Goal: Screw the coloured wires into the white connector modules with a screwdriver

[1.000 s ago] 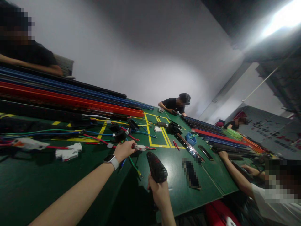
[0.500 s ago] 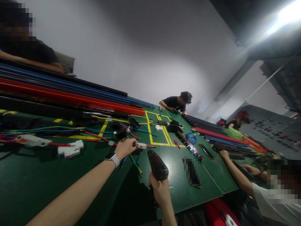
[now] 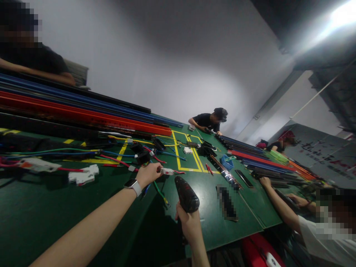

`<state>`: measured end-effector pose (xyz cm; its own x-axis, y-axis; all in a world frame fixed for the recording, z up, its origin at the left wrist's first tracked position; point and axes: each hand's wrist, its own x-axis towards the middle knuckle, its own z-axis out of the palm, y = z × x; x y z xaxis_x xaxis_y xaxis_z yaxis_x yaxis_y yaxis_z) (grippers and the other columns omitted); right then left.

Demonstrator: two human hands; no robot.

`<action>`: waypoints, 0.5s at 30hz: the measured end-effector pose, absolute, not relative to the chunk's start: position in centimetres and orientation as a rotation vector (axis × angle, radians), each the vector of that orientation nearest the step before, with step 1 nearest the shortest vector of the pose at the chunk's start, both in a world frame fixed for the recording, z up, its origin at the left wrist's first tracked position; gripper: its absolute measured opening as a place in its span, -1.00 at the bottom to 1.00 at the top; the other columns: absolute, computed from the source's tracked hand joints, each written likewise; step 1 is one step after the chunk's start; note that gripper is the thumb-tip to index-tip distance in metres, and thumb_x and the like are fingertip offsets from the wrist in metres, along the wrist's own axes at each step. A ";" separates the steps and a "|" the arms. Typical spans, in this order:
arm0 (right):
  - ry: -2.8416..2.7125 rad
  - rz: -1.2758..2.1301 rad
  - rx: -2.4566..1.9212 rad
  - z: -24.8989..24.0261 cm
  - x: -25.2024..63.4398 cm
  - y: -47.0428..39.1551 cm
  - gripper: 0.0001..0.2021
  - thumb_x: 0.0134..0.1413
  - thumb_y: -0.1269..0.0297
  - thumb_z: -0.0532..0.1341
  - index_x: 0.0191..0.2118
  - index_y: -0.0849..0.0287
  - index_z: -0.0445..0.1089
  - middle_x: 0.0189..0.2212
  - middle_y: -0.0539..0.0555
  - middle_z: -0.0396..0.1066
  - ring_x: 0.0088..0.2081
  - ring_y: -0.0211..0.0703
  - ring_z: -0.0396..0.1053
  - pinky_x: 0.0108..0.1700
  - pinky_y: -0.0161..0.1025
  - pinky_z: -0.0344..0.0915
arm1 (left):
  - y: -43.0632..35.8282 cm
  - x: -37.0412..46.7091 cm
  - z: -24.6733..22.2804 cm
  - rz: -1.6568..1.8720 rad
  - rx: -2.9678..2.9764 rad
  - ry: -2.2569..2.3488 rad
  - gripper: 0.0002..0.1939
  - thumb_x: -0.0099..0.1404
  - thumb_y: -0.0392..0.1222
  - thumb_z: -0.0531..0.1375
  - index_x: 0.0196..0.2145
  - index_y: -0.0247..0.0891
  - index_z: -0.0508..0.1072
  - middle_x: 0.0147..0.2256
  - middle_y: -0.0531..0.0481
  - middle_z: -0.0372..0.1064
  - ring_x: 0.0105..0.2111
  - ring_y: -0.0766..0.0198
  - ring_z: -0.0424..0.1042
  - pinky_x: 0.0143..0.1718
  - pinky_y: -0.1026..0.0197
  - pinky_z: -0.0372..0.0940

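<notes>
My left hand [image 3: 149, 174], with a watch on its wrist, is closed on a small white connector [image 3: 167, 171] from which a short red wire sticks out to the right. A black box-shaped part [image 3: 143, 157] sits just beyond its knuckles. Green and blue wires [image 3: 160, 193] hang below that hand. My right hand [image 3: 189, 222] is wrapped round the grip of a black power drill [image 3: 187, 194], whose front end points forward, toward the connector. The drill and connector look apart.
On the green table [image 3: 205, 233], white connectors [image 3: 83, 175] and cables lie left. Orange rails [image 3: 83, 116] and blue rails run behind. A phone [image 3: 227, 203], a blue basket [image 3: 227, 162] and a co-worker's arm [image 3: 280, 204] are to the right. More people sit beyond.
</notes>
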<state>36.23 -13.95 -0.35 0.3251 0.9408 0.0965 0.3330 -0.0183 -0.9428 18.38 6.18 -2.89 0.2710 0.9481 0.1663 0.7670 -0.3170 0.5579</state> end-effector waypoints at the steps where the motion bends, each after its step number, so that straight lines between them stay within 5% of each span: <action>1: -1.199 0.763 -1.550 -0.3 36.2 -14.0 -0.80 0.03 0.13 0.26 -0.38 0.18 0.44 -0.62 -0.02 0.39 -0.53 -0.15 0.35 -0.40 -0.26 0.29 | 6.2 18.4 -2.9 0.679 2.181 1.557 -0.67 0.22 0.03 0.26 -0.06 0.01 0.56 -0.08 0.04 0.60 -0.05 0.13 0.53 -0.22 0.24 0.30; 15: -1.200 0.780 -1.557 0.0 36.1 -14.0 -0.77 0.03 0.10 0.25 -0.39 0.18 0.43 -0.62 -0.01 0.39 -0.52 -0.14 0.36 -0.37 -0.25 0.31 | 6.2 18.3 -2.7 0.639 2.181 1.569 -0.66 0.23 0.06 0.26 -0.04 0.02 0.55 -0.06 0.04 0.59 -0.05 0.13 0.54 -0.22 0.24 0.30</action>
<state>36.13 -14.00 0.01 0.3048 0.9496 0.0733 0.3183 -0.0290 -0.9475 18.33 6.18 -2.71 0.2742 0.9511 0.1419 0.7795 -0.3063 0.5464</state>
